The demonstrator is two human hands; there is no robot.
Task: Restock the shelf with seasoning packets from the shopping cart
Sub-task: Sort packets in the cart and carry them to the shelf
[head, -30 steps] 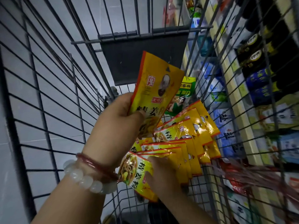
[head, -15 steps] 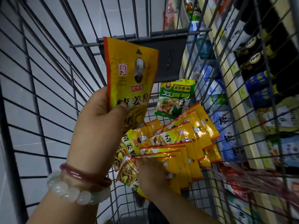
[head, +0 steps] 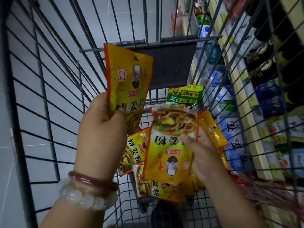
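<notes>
Head view:
Left hand (head: 102,129): fingers clamped on an upright yellow packet (head: 128,83), above the cart (head: 49,96).
Right hand (head: 202,150): fingers clamped on an upside-down packet (head: 171,145).
Loose packets (head: 158,190): on cart floor.
Shelf (head: 246,104): right of cart.

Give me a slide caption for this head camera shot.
Left hand and right hand each lift a yellow seasoning packet from the shopping cart.

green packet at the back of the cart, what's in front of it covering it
The upside-down yellow packet in the right hand covers the green packet's lower part; only its top with the label shows. What it rests on is hidden.
</notes>
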